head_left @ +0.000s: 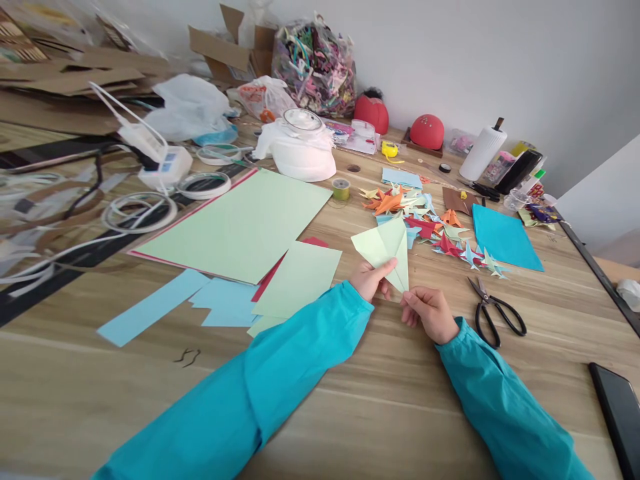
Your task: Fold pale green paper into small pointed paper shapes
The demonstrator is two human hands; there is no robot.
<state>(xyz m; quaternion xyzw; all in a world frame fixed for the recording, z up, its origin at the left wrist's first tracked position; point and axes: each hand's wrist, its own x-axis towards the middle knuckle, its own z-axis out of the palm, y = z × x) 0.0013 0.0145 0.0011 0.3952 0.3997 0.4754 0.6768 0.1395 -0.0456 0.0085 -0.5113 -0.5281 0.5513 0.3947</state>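
Observation:
A pale green folded paper [384,244], kite-like with creases meeting at its lower tip, is held up above the table between both hands. My left hand [371,277] pinches its lower left side, thumb on top. At the bottom tip, the thumb and fingers of my right hand [427,312] are closed on the paper. Just beyond it lies a pile of folded paper cranes [423,227] in orange, red, blue, green and yellow. Black-handled scissors [493,310] rest open to the right of my right hand.
Large green sheets [235,223], smaller green sheets [305,273] and blue paper pieces [225,300] lie to the left. A thread spool [341,189] stands behind them. Turquoise cloth or paper [505,237] lies at right, a phone [617,413] at the near right edge. Cables [140,212] crowd the far left.

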